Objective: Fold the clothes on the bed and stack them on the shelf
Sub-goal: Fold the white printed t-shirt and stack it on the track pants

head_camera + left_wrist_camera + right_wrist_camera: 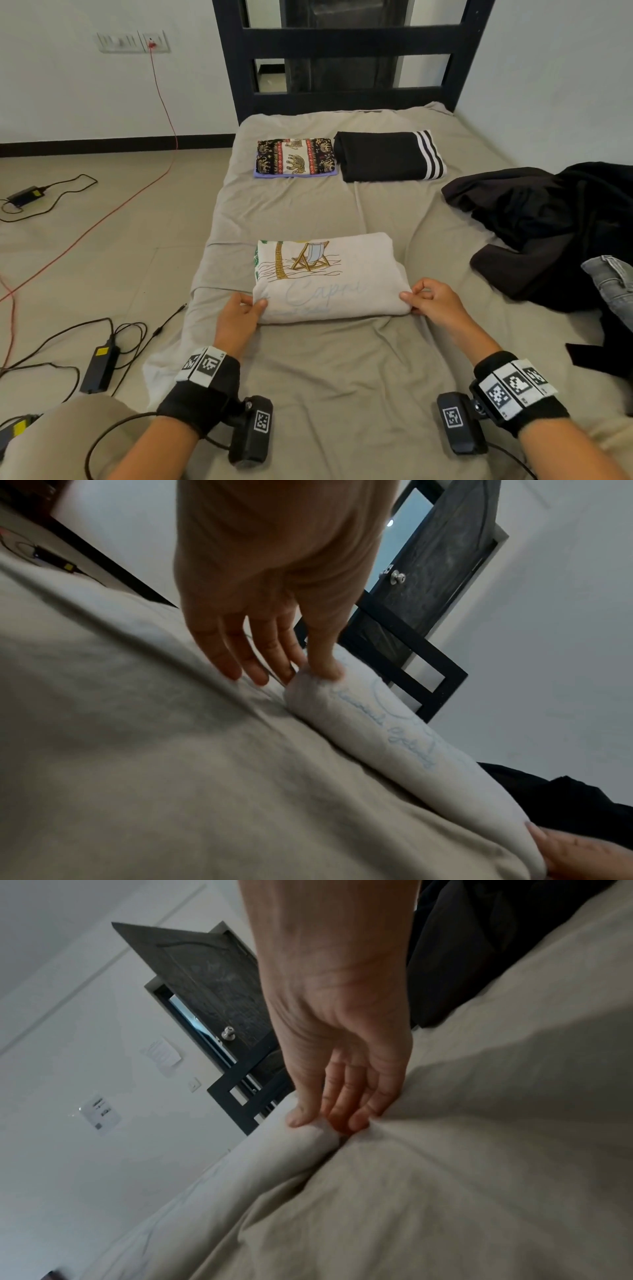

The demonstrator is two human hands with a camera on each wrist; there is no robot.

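White walls and a tiled floor strewn with cables surround the bed (308,394), whose beige sheet carries everything. Between the two hands lies the folded cream T-shirt (329,277), its long axis running left to right, its thick folded edge toward the person and the deck-chair print toward the headboard.

The left hand (239,318) takes the near-left corner: thumb on top, fingers (240,664) almost straight and slipping under the fold — a pinch of the corner. The right hand (433,303) pinches the near-right corner between thumb and curled fingers (359,1118).

Neither hand is nearer; the shirt lies straight ahead of both sets of fingers, so the coming move looks like a level, two-handed lift or a last squaring of the edge.

Well beyond the fingers sit two finished folds side by side, an elephant-print cloth (296,157) and a black garment with white stripes (387,156). To the right of the right hand, a loose heap of dark clothes (534,219) and grey jeans (613,284) lie not yet folded. No shelf is plainly in view.
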